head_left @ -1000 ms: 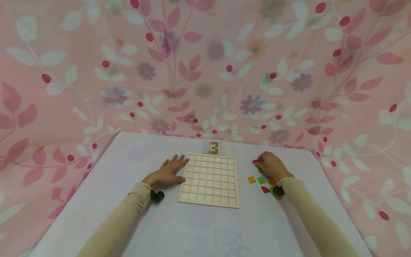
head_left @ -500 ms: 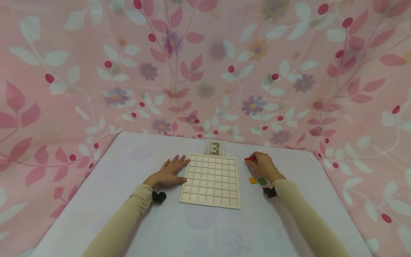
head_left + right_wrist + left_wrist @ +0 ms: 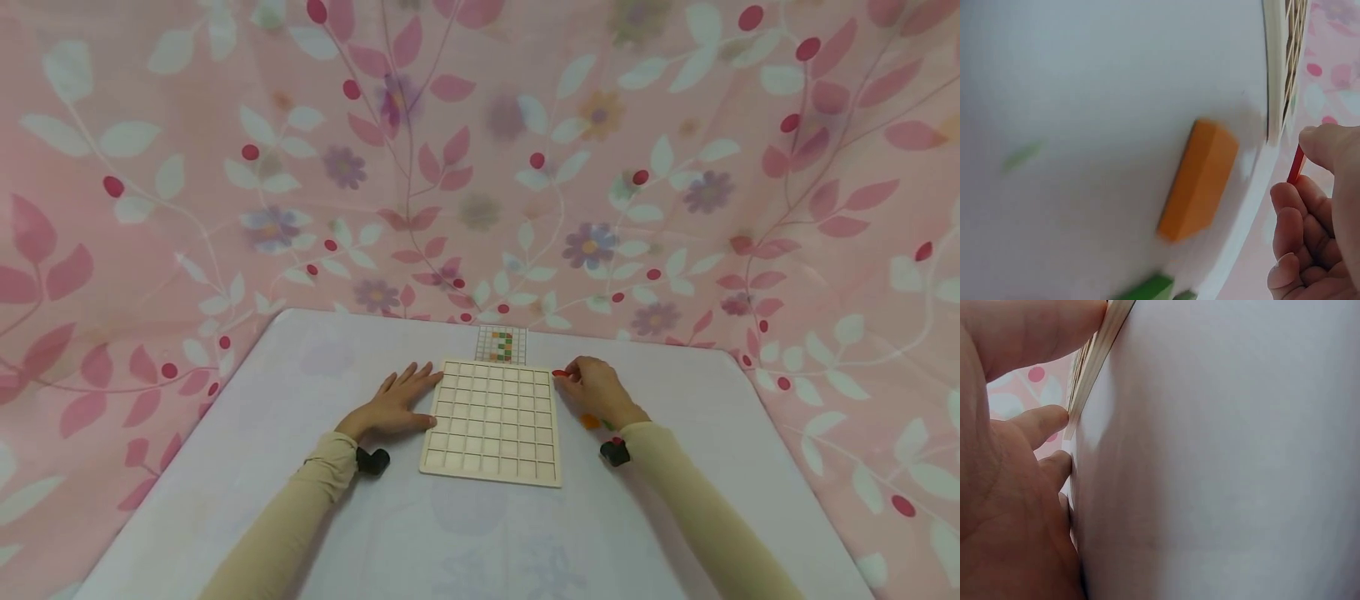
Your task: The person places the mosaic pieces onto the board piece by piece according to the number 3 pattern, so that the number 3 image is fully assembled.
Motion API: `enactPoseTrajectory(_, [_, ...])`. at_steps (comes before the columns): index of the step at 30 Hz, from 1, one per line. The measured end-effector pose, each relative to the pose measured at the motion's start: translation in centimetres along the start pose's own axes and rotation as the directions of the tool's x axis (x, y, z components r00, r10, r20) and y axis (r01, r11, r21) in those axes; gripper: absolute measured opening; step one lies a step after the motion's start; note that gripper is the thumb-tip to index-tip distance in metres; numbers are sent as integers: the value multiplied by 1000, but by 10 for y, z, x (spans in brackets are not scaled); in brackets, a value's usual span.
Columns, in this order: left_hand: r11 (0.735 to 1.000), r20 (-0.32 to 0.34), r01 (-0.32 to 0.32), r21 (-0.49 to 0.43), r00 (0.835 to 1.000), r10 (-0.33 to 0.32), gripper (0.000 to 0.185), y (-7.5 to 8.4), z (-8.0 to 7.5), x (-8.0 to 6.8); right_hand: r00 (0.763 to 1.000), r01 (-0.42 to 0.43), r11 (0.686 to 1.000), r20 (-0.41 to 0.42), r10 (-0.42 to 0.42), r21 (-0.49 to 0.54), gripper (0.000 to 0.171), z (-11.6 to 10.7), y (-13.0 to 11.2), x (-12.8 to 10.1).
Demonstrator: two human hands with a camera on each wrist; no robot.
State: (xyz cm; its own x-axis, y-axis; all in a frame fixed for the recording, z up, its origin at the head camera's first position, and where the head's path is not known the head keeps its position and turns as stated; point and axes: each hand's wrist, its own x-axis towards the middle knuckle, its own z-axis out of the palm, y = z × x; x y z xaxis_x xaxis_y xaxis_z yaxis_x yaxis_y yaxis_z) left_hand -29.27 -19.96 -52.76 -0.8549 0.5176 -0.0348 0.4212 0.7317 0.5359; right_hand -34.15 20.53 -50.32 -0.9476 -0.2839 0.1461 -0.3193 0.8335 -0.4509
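Head view: right hand (image 3: 600,393) has carried a pinched red tile (image 3: 558,373) from the loose tiles to the grid board (image 3: 491,421)'s far right corner; left hand (image 3: 392,404) lies flat, steadying it

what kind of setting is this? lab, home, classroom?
Likely a staged tabletop recording setup, not a lived-in room: a floral pink curtain hides the whole background, and the white table holds only a wooden grid board, a pattern card and coloured tiles.
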Motion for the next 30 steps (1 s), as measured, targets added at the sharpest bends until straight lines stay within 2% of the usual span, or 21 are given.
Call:
enactPoseTrajectory(9, [1000,2,6,-15,1000,-6,84,-1,0,-1,999,47,999,8,-47,1,35,11,-21,7])
enactPoseTrajectory(17, [1000,3,15,-25,1000,-15,84,1,1,-2,996,-36,996,84,30,76,31,20,-39,9])
enactPoseTrajectory(22, [999,-3,29,-36,1000,-29,84,2,0,-3,996,-5,997,85,-1,74,28,28,-44,9])
enactPoseTrajectory(30, [999,-23,11,-34,1000,-11,84,2,2,-3,995,4,995,97,-14,97,25,32,-55,9])
